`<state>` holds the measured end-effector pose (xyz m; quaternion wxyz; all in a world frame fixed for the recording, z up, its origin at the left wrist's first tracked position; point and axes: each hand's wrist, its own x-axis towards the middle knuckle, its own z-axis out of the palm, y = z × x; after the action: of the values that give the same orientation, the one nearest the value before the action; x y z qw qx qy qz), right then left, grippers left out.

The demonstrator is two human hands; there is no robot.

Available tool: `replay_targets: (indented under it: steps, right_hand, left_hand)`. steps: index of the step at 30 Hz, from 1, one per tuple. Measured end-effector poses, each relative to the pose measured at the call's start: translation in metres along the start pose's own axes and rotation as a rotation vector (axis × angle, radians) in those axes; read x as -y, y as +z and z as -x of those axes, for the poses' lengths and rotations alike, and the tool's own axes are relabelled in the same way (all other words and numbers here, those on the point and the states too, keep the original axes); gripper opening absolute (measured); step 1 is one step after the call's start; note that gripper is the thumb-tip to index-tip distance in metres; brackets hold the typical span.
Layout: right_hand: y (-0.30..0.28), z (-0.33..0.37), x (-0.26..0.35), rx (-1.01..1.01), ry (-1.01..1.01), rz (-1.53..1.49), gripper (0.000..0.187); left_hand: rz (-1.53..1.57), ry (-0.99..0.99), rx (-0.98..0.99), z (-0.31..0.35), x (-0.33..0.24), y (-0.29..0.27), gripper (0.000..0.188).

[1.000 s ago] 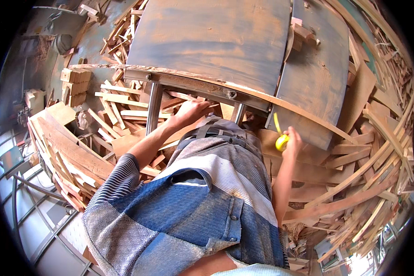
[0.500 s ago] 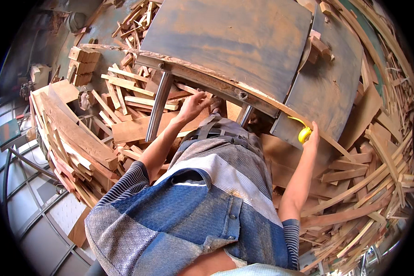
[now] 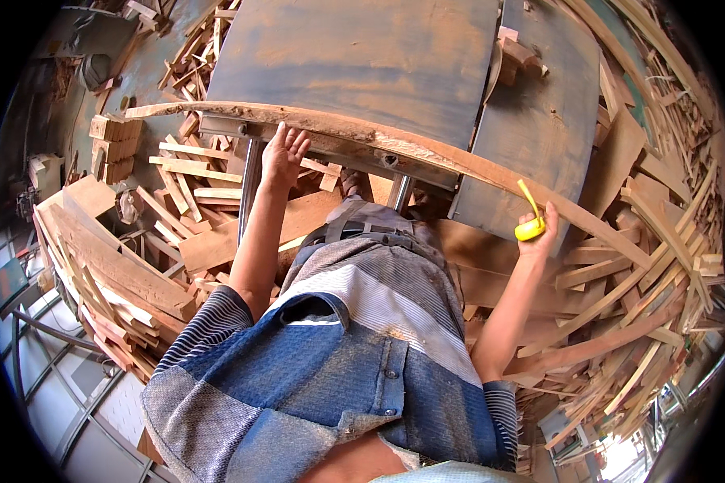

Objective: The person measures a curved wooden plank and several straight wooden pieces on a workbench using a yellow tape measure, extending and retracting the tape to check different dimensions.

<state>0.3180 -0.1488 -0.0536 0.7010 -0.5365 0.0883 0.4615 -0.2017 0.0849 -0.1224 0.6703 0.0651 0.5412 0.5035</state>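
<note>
A long, rough-edged wooden strip [image 3: 427, 150] lies across the near edge of a metal table [image 3: 354, 60], its two ends sticking out past the sides. My left hand [image 3: 284, 157] is open, fingers stretched up at the strip's near edge left of the middle; whether they press on it I cannot tell. In my right hand [image 3: 544, 231] is a yellow tape measure [image 3: 529, 230], with a short piece of yellow blade pointing up toward the strip. That hand is just below the strip's right part, its fingers curled around the case.
Small wood blocks [image 3: 517, 60] sit on the table's right section. Piled boards [image 3: 109, 249] and loose offcuts [image 3: 193, 173] lie at the left, with stacked blocks [image 3: 114, 149] behind. Long strips [image 3: 620, 294] heap up at the right. A metal leg [image 3: 250, 189] stands under the table.
My left hand has risen to the strip and its fingers have straightened. The strip now shows more of its near face. The tape measure stays in my right hand, its blade more upright.
</note>
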Motion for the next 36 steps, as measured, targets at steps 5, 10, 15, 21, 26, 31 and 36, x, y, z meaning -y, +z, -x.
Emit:
replay_targets:
  steps: [5,10,15,21,26,31,36]
  right_hand:
    - [0.005,0.028,0.013,0.071,-0.008,0.027,0.022]
    - [0.008,0.062,0.001,-0.104,-0.143,0.119,0.03]
    - [-0.013,0.087,-0.01,0.084,-0.175,0.1,0.033]
    - [-0.003,0.105,-0.008,0.021,-0.177,0.086,0.042]
    - [-0.018,0.104,-0.005,-0.083,-0.197,0.12,0.047]
    - [-0.031,0.09,-0.006,0.039,-0.139,0.097,0.04]
    - [-0.014,0.09,-0.017,-0.116,-0.259,0.178,0.039]
  left_hand:
    - [0.145,-0.053,0.06,-0.014,0.005,0.011,0.039]
    - [0.308,-0.105,0.116,-0.021,0.008,0.004,0.045]
    - [0.35,-0.06,-0.105,-0.003,0.007,0.043,0.047]
    - [0.48,-0.03,-0.146,-0.006,0.016,0.044,0.063]
    - [0.558,-0.062,-0.087,0.006,0.011,0.051,0.066]
    - [0.644,-0.041,0.04,-0.003,-0.009,0.051,0.067]
    - [0.584,0.011,0.072,-0.001,-0.02,0.061,0.07]
